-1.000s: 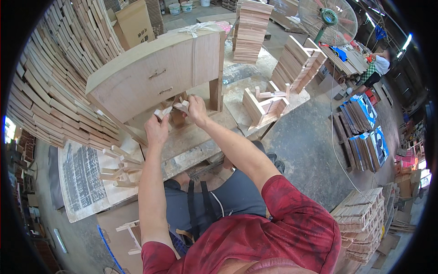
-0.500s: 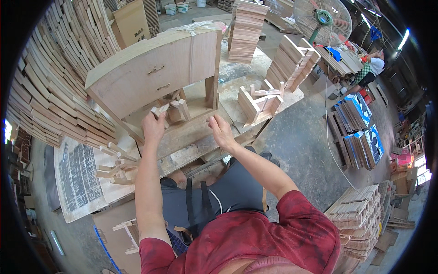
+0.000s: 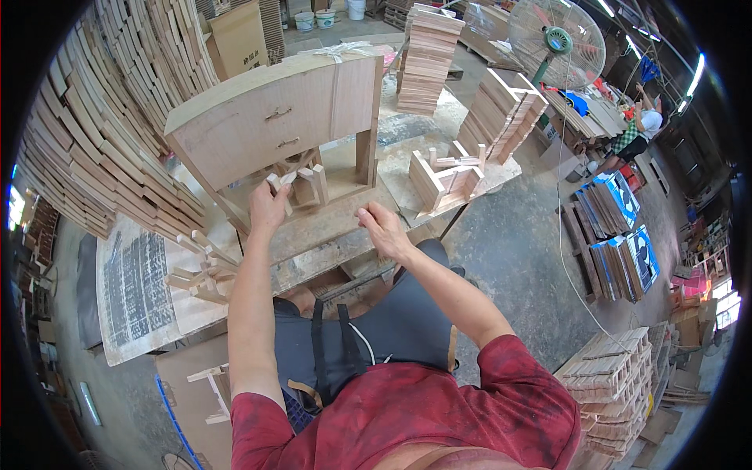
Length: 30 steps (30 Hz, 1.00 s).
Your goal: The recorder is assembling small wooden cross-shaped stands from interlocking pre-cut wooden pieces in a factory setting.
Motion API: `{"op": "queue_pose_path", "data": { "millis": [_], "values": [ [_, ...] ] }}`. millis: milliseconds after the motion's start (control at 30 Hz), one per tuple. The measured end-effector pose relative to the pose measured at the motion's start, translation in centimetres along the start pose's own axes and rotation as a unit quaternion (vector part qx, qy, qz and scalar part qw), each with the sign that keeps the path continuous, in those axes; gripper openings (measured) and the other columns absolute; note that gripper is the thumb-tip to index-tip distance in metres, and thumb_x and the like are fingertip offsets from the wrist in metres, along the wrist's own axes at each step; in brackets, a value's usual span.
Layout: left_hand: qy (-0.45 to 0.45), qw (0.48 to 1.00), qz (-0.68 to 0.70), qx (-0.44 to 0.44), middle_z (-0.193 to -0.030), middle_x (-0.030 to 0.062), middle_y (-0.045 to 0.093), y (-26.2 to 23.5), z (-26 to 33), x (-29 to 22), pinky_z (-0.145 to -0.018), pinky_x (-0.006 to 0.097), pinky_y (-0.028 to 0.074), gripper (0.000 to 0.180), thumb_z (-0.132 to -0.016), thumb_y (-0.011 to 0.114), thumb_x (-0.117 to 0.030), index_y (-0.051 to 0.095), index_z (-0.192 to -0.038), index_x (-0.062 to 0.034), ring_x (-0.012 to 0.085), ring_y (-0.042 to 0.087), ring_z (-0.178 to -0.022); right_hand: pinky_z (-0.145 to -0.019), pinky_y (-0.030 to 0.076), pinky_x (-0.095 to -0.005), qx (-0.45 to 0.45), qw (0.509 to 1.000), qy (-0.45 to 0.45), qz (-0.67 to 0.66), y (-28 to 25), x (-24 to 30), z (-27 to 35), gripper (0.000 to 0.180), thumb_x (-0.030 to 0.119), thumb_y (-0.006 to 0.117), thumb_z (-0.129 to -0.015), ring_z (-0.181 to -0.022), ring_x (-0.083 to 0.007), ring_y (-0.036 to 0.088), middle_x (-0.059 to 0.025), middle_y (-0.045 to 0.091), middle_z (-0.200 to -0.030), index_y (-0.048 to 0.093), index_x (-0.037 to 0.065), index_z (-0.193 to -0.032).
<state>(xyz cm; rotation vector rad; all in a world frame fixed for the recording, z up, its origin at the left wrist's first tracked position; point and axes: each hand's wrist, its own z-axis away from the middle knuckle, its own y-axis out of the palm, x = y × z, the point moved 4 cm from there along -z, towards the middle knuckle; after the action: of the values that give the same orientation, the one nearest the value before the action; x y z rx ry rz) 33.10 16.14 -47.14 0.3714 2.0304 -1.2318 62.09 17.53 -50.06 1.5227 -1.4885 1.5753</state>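
Note:
My left hand (image 3: 269,210) is closed on a small wooden piece (image 3: 280,185) in the opening beneath a tall wooden housing (image 3: 251,129). The housing has a curved top and two small handles on its front. Right beside that piece, more short wooden pieces (image 3: 315,186) stand in the opening, partly hidden. My right hand (image 3: 384,229) hovers by the bench's front edge, fingers curled in; whatever they may hold is too small to make out. To its right, a small wooden frame (image 3: 450,182) sits on the wooden bench (image 3: 321,235).
Stacked wooden strips (image 3: 110,133) rise at the left. Several joined wooden pieces (image 3: 202,270) lie by my left forearm. Stacks of boards (image 3: 429,63) stand behind the bench. At the far right are a large fan (image 3: 557,41), pallets of panels (image 3: 619,235) and another person (image 3: 638,133).
The view has tilted slightly, so the bench sits a little lower in it. My left hand still holds the wooden piece, and my right hand has hardly moved.

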Motion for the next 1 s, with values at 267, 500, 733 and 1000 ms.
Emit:
{"op": "queue_pose_path", "data": {
  "millis": [267, 500, 733, 1000],
  "values": [
    [0.023, 0.998, 0.052, -0.01, -0.078, 0.0156, 0.069, -2.1, 4.5, 1.0, -0.068, 0.039, 0.049, 0.029, -0.089, 0.075, -0.023, 0.069, -0.098, 0.0032, 0.0252, 0.063, -0.07, -0.074, 0.053, -0.0396, 0.13, 0.991, 0.022, 0.022, -2.3, -4.4, 1.9, 0.023, 0.022, 0.062, -0.098, -0.084, -0.0268, 0.068, -0.0167, 0.069, -0.086, 0.067, 0.0, -0.106],
    [-0.03, 0.988, 0.134, 0.071, -0.087, 0.0061, 0.073, -7.3, 13.3, -2.3, -0.066, 0.027, 0.052, 0.026, -0.094, 0.073, -0.015, 0.071, -0.112, 0.0023, 0.0089, 0.065, -0.077, -0.085, 0.057, -0.0429, 0.111, 0.919, -0.306, 0.225, -3.0, 4.2, 0.1, 0.06, -0.006, 0.066, -0.079, -0.107, -0.0349, 0.063, -0.0155, 0.06, -0.13, 0.062, 0.015, -0.135],
    [-0.173, 0.9, 0.38, 0.127, -0.083, 0.0079, 0.074, -11.7, 17.9, -1.7, -0.057, 0.025, 0.05, 0.022, -0.097, 0.069, -0.02, 0.07, -0.104, 0.0017, 0.0151, 0.072, -0.074, -0.085, 0.058, -0.0415, 0.187, 0.759, -0.548, 0.297, 1.5, 10.4, 0.8, 0.073, 0.014, 0.078, -0.066, -0.108, -0.0328, 0.063, -0.01, 0.054, -0.14, 0.063, 0.021, -0.138],
    [-0.22, 0.801, 0.539, -0.139, -0.082, 0.0104, 0.071, -16.5, 22.3, 3.6, -0.053, 0.028, 0.053, 0.039, -0.099, 0.069, -0.036, 0.067, -0.108, 0.002, 0.0185, 0.07, -0.067, -0.082, 0.056, -0.0383, 0.197, 0.84, -0.505, 0.028, 8.1, 16.8, -0.6, 0.031, 0.006, 0.076, -0.085, -0.096, -0.0319, 0.07, -0.014, 0.071, -0.114, 0.069, 0.0, -0.115]
  ]
}}
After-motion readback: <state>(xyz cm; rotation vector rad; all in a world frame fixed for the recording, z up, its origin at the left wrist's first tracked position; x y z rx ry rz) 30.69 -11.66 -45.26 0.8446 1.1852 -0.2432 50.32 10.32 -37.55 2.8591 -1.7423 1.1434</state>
